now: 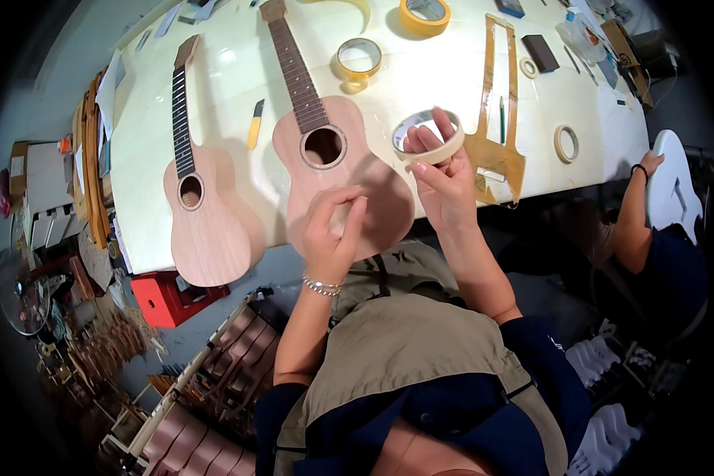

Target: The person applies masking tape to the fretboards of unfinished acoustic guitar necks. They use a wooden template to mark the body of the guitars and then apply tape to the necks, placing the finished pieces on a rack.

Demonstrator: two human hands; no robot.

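Pale and glossy, the workbench (420,79) runs across the far half of our view, with racks of wooden parts on the floor to the near left. Our right hand (444,186) grips a roll of masking tape (427,136), fingers curled around its rim, holding it up just right of the unfinished ukulele (325,151) before us. Our left hand (333,230) sits nearer us and to the left of the roll, over the ukulele's lower body, thumb and fingertips pinched together; whether they hold the tape's loose end we cannot tell, as no strip shows clearly between the hands. The roll lies to the far right of that left hand, close but apart. The ukulele's long axis runs from the near edge of the bench away to the far side, neck (293,63) pointing away from us.

A second ukulele (202,206) lies further left, parallel to the first. More tape rolls (359,57) rest on the far bench. At the right, another person's hand (649,165) touches a white guitar-shaped body (674,190), partly cut off by the dark rim.
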